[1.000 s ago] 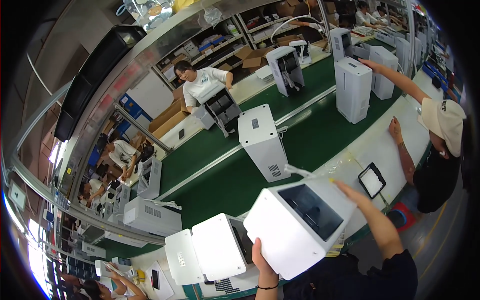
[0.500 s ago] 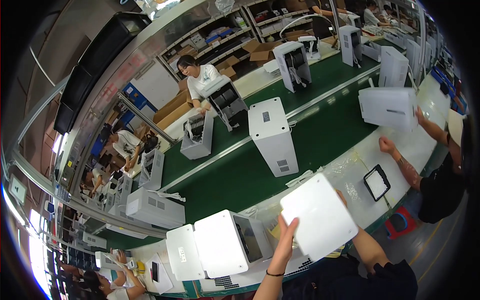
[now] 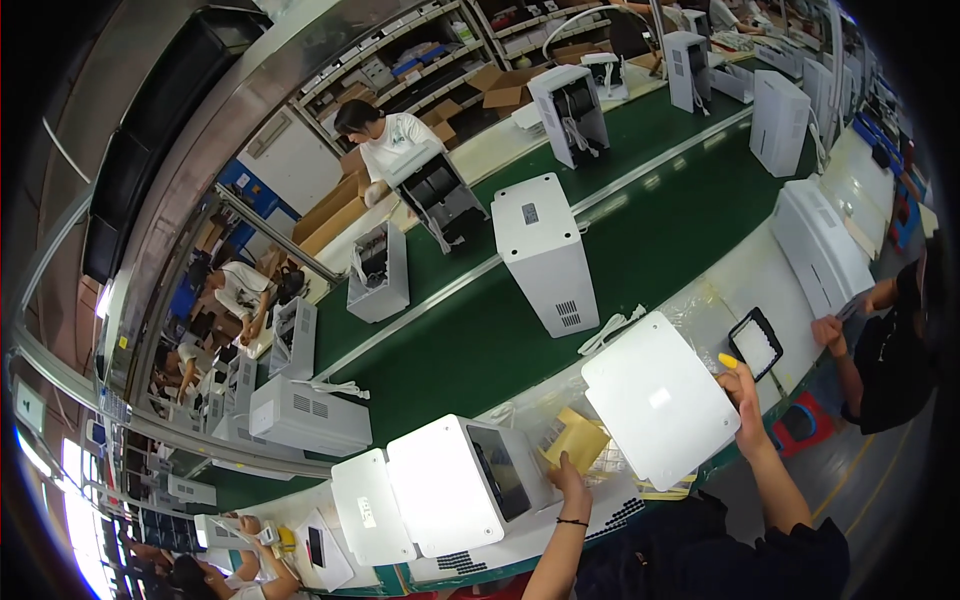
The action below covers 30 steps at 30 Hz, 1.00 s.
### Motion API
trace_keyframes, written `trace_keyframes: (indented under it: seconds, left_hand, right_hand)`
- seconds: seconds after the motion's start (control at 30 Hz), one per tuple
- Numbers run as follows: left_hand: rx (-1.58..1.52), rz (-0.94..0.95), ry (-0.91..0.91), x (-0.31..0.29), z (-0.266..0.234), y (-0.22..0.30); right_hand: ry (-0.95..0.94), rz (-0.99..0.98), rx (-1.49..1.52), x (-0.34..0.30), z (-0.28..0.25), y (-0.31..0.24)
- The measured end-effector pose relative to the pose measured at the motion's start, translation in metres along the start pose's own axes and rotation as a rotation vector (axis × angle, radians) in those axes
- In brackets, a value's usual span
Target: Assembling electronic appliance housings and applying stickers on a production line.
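My right hand (image 3: 742,408) grips the right edge of a white, flat panel (image 3: 655,420) with rounded corners and notched ends. A yellow cover sits on one of its fingertips. My left hand (image 3: 570,484), with a dark band at the wrist, has its fingers at the lower edge of a yellow sheet (image 3: 576,438) and seems to pinch it; the fingers are partly hidden. Left of that hand lies a white appliance housing (image 3: 445,490) with a dark opening in its side. Another white panel (image 3: 368,510) lies against it.
A green conveyor (image 3: 660,270) carries several white appliances, one upright housing (image 3: 545,255) in front of me. A black rectangular frame (image 3: 755,345) and small black pads (image 3: 620,518) lie on the white bench. Co-workers sit at right and lower left; another person stands across the belt.
My left hand has let go of the white panel and moved down to the yellow sheet. The panel has shifted right in my right hand. At right, a co-worker's appliance has moved lower.
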<state>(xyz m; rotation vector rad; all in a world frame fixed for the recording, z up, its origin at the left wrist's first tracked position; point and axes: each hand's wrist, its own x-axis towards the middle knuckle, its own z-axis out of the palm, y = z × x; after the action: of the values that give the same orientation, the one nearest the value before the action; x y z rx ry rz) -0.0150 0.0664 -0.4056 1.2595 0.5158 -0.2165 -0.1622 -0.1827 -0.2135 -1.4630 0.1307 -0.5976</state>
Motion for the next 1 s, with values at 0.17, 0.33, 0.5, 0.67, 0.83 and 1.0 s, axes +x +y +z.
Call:
trace_keyframes:
  seconds: [0.17, 0.33, 0.5, 0.67, 0.83, 1.0]
  left_hand:
    - [0.451, 0.207, 0.373, 0.034, -0.008, -0.033]
    - [0.037, 0.075, -0.007, 0.025, 0.009, 0.001]
    - [0.187, 0.329, -0.224, -0.024, 0.021, 0.037]
    - [0.537, 0.816, -0.186, -0.113, 0.010, 0.096]
    - [0.591, 1.068, -0.175, -0.178, -0.013, 0.139]
    - [0.560, 1.228, -0.361, -0.216, -0.030, 0.191]
  right_hand:
    - [-0.002, -0.012, -0.047, -0.010, 0.010, -0.005]
    - [0.019, 0.121, 0.019, -0.002, 0.015, -0.020]
    - [-0.008, 0.148, 0.222, 0.009, 0.016, -0.027]
    - [-0.008, 0.134, 0.252, 0.015, 0.026, -0.032]
    - [-0.015, 0.133, 0.277, 0.009, 0.025, -0.030]
    - [-0.035, 0.158, 0.181, -0.001, 0.005, -0.027]
